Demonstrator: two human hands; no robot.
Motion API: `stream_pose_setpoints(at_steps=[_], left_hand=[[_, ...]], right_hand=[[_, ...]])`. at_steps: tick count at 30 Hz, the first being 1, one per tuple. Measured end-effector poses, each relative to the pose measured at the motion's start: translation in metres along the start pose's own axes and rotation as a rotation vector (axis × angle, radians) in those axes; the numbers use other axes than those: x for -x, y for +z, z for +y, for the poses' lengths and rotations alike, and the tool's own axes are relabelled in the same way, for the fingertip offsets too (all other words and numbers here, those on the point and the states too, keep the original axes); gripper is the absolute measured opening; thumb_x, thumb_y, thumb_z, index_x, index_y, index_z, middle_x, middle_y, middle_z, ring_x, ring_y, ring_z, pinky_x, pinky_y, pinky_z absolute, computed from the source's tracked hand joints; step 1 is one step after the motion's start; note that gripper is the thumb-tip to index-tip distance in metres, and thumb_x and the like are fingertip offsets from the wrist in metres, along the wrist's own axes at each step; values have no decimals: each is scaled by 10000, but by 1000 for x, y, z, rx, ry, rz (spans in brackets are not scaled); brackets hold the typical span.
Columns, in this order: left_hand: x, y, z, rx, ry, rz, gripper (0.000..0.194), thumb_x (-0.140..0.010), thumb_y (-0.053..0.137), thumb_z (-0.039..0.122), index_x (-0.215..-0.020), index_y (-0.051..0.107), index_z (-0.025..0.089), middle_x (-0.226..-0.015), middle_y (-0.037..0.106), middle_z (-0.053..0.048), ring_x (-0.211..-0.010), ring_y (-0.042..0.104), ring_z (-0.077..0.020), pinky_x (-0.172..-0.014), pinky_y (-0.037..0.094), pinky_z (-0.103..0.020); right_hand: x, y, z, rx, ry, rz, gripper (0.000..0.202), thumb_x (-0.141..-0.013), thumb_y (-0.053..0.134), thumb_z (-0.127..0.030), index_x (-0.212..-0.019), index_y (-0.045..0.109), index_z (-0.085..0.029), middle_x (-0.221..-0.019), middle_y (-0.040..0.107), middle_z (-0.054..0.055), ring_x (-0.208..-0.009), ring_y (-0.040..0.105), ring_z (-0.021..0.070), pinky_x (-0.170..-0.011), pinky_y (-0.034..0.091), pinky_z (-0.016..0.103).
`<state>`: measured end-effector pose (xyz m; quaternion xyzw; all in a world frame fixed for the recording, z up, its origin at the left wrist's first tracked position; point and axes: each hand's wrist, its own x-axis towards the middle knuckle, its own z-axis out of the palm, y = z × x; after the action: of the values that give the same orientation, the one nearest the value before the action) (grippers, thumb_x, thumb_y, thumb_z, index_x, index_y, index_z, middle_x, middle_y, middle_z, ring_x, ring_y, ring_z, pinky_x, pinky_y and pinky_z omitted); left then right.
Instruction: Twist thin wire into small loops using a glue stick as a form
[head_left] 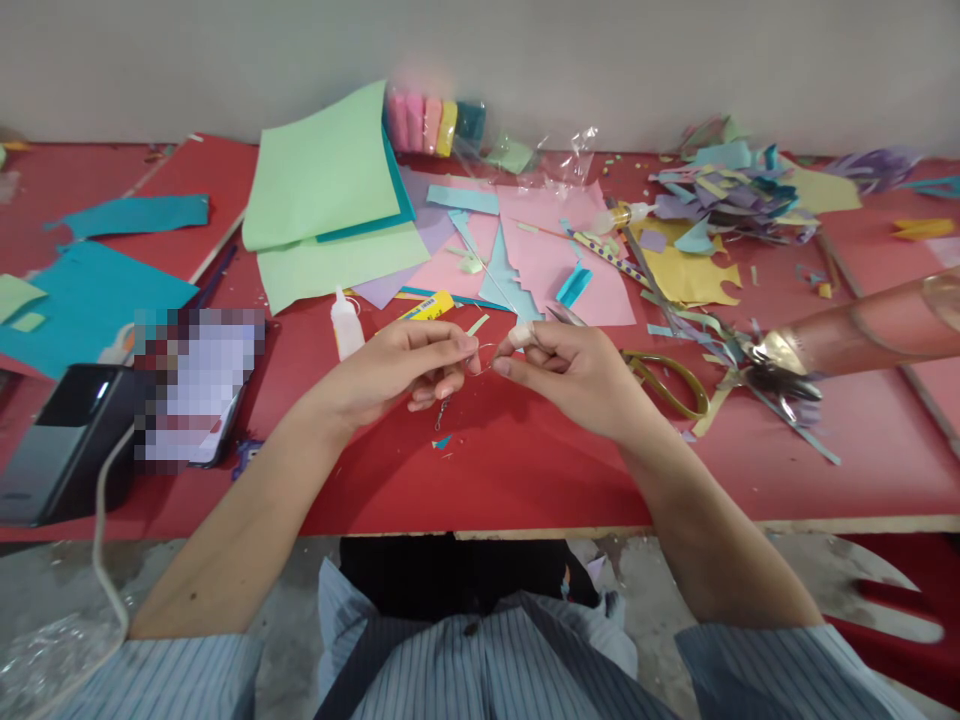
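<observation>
"Where's the thin strand [489,346]?"

"At the centre, curved in the small gap between my fingertips, over the red worktop [525,480]. My left hand [409,355] and right hand [577,375] each seem to pinch an end. A small metal link [441,415] dangles at seven o'clock, under my left fingers."

"What stage is that?"

"Fine fingertip handling, I'd judge. A next move calls for both pinches steady and the curve kept from springing loose."

"And around you?"

"The glue stick [429,306] lies between ten and eleven o'clock, the white bottle [346,325] just past nine, the phone [202,385] farther out at nine. Green paper [322,170] is toward eleven, shredded strips [739,195] at two, yellow-handled scissors [694,385] just past three."
</observation>
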<state>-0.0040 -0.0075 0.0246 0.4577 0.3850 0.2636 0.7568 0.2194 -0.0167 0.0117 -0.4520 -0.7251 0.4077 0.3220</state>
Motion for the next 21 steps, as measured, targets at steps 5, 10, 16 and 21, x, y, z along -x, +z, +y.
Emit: stream_pose_setpoints(at_steps=[5, 10, 16, 21], left_hand=[[0, 1, -1, 32, 18, -31, 211, -958, 660, 275, -801, 678, 136, -524, 521, 51, -388, 394, -6, -374, 323, -90], [1, 1, -3, 63, 11, -43, 256, -974, 640, 321, -793, 675, 143, -511, 514, 49, -372, 382, -8, -363, 316, -91], [1, 0, -4, 99, -15, -85, 214, -959, 662, 306, -814, 673, 149, -514, 508, 53, -374, 356, -10, -358, 333, -88], [2, 0, -4, 129, -35, -129, 247, -946, 679, 353, -804, 676, 151, -509, 494, 54, -374, 344, -13, -345, 335, -85]], right_hand=[[1, -1, -1, -27, -5, 4, 152, -891, 713, -311, -870, 724, -161, -585, 253, -93, -522, 226, 63, -479, 197, 247], [0, -1, -3, -44, -17, 14, 172, -887, 722, -321, -851, 725, -152, -577, 248, -94, -520, 220, 62, -479, 192, 247], [0, -1, -3, -67, -21, 10, 187, -882, 728, -325, -860, 729, -139, -574, 254, -97, -515, 217, 59, -469, 184, 248], [0, 0, -5, -105, -35, -11, 181, -887, 717, -313, -862, 723, -134, -574, 236, -100, -510, 196, 58, -462, 168, 250]])
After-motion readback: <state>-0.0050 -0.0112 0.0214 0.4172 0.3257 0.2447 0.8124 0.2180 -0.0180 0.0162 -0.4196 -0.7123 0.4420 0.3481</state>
